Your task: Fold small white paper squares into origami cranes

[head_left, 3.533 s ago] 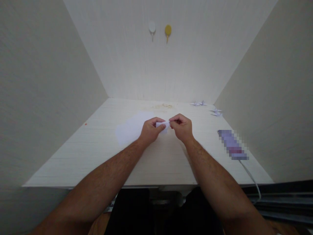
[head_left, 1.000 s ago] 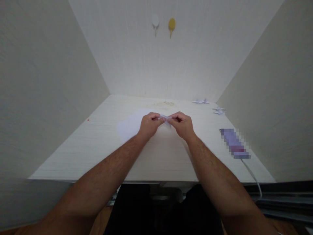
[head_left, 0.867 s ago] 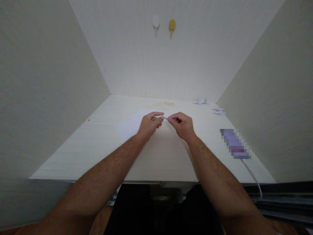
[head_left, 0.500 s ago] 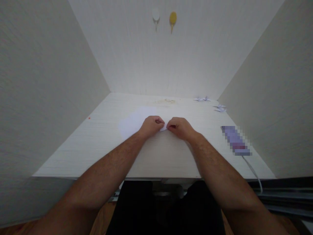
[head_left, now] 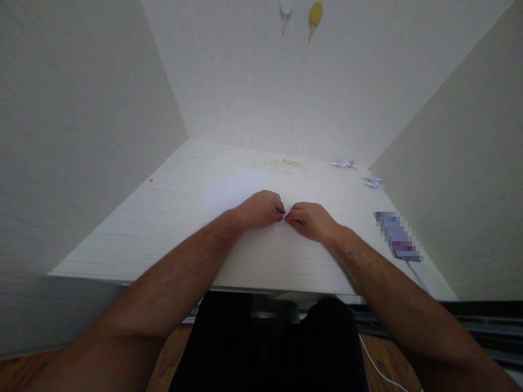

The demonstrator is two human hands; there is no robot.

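Note:
Between my fingertips is a small piece of folded white paper (head_left: 279, 222), mostly covered by the fingers. My left hand (head_left: 265, 209) is closed in a pinch on its left side. From the right, my right hand (head_left: 311, 220) pinches the same paper, thumb and forefinger together. The two hands nearly meet over the white tabletop (head_left: 269, 261). Behind my left hand lies a pale sheet of paper (head_left: 229, 190), partly hidden by the wrist.
Several folded paper cranes (head_left: 344, 164) rest at the back right corner. A blurred-out phone (head_left: 396, 235) with a white cable lies at the right. Two hooks, one a yellow hook (head_left: 315, 13), hang on the back wall. Brownish marks (head_left: 290, 163) show at the table's back.
The camera view has tilted and shifted a little. My hands have turned slightly and moved closer together on the folded paper, covering more of it.

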